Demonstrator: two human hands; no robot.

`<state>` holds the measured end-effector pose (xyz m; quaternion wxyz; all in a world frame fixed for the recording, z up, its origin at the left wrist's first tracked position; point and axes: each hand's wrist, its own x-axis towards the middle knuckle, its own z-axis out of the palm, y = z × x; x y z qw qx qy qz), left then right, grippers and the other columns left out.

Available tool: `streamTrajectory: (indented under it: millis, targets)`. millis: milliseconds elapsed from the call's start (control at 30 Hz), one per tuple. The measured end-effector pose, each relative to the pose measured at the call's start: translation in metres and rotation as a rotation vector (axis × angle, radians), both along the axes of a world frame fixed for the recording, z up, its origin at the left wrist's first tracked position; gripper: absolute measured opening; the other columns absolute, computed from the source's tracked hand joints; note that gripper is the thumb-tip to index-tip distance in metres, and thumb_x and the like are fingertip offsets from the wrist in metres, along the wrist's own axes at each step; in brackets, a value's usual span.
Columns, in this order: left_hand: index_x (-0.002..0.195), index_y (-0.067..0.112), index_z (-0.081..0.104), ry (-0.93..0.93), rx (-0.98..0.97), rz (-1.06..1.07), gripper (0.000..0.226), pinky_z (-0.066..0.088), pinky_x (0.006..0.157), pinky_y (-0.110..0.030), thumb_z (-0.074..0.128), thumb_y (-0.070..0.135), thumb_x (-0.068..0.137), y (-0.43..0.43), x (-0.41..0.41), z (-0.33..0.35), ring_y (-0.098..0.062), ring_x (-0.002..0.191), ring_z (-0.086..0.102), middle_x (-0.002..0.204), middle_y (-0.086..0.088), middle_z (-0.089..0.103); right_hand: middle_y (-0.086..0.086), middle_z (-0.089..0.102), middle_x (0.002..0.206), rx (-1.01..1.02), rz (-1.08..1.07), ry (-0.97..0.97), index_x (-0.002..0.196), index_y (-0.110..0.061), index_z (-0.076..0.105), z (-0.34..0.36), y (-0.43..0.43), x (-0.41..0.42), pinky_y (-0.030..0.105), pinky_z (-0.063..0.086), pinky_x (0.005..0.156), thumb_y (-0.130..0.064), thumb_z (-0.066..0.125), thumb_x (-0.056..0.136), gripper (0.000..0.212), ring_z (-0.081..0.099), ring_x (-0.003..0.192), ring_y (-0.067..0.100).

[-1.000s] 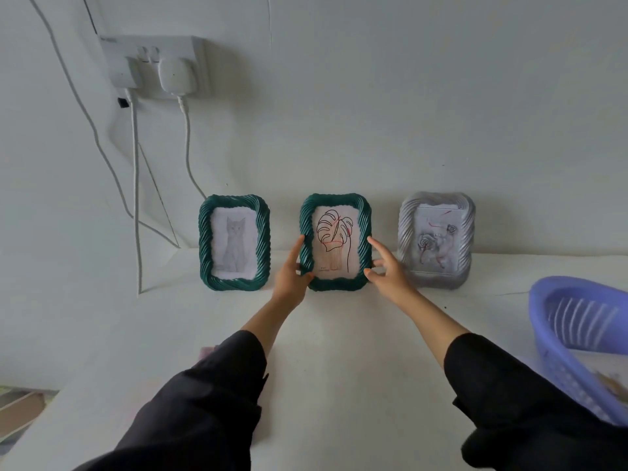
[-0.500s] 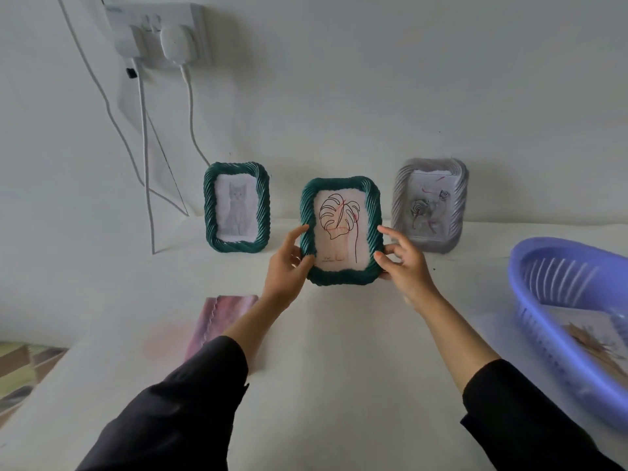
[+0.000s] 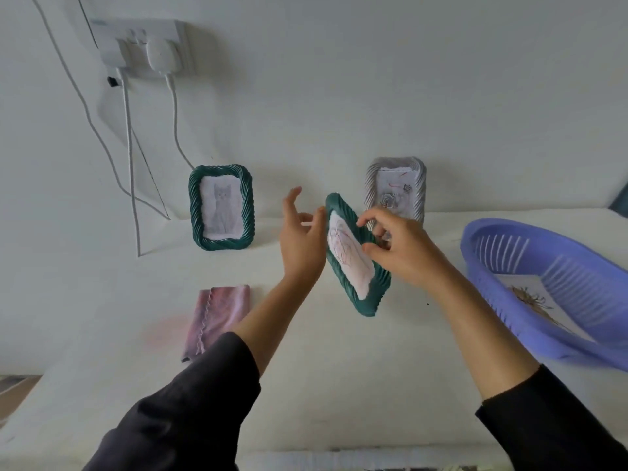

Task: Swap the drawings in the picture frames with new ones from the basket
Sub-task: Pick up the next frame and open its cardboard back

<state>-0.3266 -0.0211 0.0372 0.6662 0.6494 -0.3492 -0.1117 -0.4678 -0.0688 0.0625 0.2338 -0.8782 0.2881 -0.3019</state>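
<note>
A green rope-edged frame with a leaf drawing (image 3: pixel 353 270) is in the air above the white shelf, tilted with its top to the left. My right hand (image 3: pixel 401 249) pinches its right edge with curled fingers. My left hand (image 3: pixel 300 239) is beside its left edge, fingers loose and spread, the thumb near the top corner. A second green frame with a cat drawing (image 3: pixel 221 207) and a grey frame with a scribbled drawing (image 3: pixel 396 183) stand against the wall. The purple basket (image 3: pixel 560 283) at the right holds a drawing (image 3: pixel 533 300).
A folded pink cloth (image 3: pixel 217 317) lies on the white shelf (image 3: pixel 339 385) left of my left forearm. A wall socket with plugs (image 3: pixel 149 45) is at the upper left, and its cables (image 3: pixel 129 164) hang down to the shelf beside the cat frame.
The leaf frame has left the wall, come toward me and tipped over to the left. My left hand has let go of its edge and spread its fingers; my right hand still holds it.
</note>
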Motion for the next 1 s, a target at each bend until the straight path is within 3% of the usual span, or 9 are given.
streamTrajectory:
  millis: [100,233,333,500,600,700,800,900,1000]
  targets:
    - [0.140,0.028,0.025,-0.011,0.161,-0.090,0.057,0.046,0.070,-0.034,0.050,0.022,0.088,0.003,-0.007,0.001,-0.019,0.075,0.055,0.082,-0.005,0.056,0.009,0.056,0.070,-0.054,0.014,0.138,0.100,-0.014,0.051,0.005,0.028,0.003,0.037,0.047,0.063,-0.006,0.058,0.082,0.021,0.056,0.067,0.029]
    - [0.135,0.025,0.038,0.146,0.235,-0.152,0.049,0.054,0.078,-0.040,0.047,0.014,0.088,0.007,-0.002,-0.012,-0.020,0.069,0.056,0.077,-0.006,0.061,-0.006,0.051,0.075,-0.040,0.044,0.256,0.099,-0.011,0.050,-0.006,0.052,0.009,0.030,0.041,0.066,-0.018,0.063,0.084,0.021,0.052,0.071,0.020]
    - [0.130,0.017,0.051,0.153,0.292,-0.120,0.043,0.055,0.070,-0.029,0.040,0.008,0.090,0.012,0.002,-0.019,-0.018,0.067,0.057,0.107,-0.015,0.065,-0.006,0.055,0.075,0.125,0.100,0.164,0.092,-0.013,0.057,-0.017,0.053,0.007,0.022,0.041,0.063,-0.024,0.066,0.083,0.017,0.046,0.058,0.005]
    - [0.127,0.012,0.058,0.085,0.363,-0.040,0.045,0.040,0.056,-0.018,0.036,0.001,0.090,0.019,0.008,-0.035,-0.017,0.068,0.056,0.115,-0.010,0.066,0.001,0.061,0.081,0.050,-0.074,-0.104,0.090,-0.014,0.070,-0.028,0.030,-0.002,0.020,0.042,0.066,-0.013,0.061,0.085,0.009,0.050,0.062,0.005]
    - [0.130,0.009,0.055,0.083,0.418,0.010,0.049,0.046,0.065,-0.023,0.030,-0.003,0.090,0.024,0.010,-0.051,-0.023,0.081,0.060,0.118,-0.008,0.064,0.004,0.061,0.089,0.155,-0.102,0.112,0.102,-0.017,0.070,-0.046,0.014,-0.006,0.025,0.041,0.072,-0.018,0.060,0.087,0.019,0.052,0.071,0.011]
    - [0.129,0.007,0.055,0.085,0.467,0.023,0.047,0.048,0.059,-0.030,0.029,-0.003,0.090,0.025,0.013,-0.070,-0.023,0.072,0.060,0.118,-0.017,0.064,-0.001,0.059,0.088,0.278,-0.021,0.300,0.111,-0.020,0.068,-0.072,0.010,-0.005,0.025,0.040,0.077,-0.024,0.060,0.087,0.026,0.055,0.087,0.016]
    - [0.106,0.004,0.063,0.041,0.518,0.011,0.036,0.048,0.058,-0.031,0.033,-0.001,0.089,0.026,0.014,-0.084,-0.025,0.075,0.060,0.102,-0.017,0.067,-0.009,0.054,0.089,0.298,0.010,0.355,0.115,-0.023,0.066,-0.090,0.011,-0.006,0.022,0.037,0.077,-0.028,0.064,0.084,0.031,0.051,0.090,0.010]
    - [0.118,0.008,0.059,-0.028,0.594,0.001,0.035,0.047,0.076,-0.031,0.040,0.005,0.089,0.026,0.015,-0.092,-0.028,0.095,0.061,0.112,-0.010,0.066,-0.001,0.056,0.101,0.273,0.029,0.376,0.118,-0.024,0.064,-0.101,0.009,-0.006,0.025,0.042,0.082,-0.031,0.065,0.083,0.036,0.053,0.096,0.013]
    - [0.126,0.014,0.057,-0.145,0.675,-0.040,0.038,0.046,0.084,-0.031,0.043,0.011,0.091,0.023,0.019,-0.093,-0.028,0.105,0.060,0.119,-0.011,0.064,-0.006,0.051,0.092,0.265,0.054,0.381,0.118,-0.023,0.063,-0.105,0.004,-0.007,0.024,0.040,0.080,-0.032,0.066,0.083,0.037,0.050,0.093,0.012]
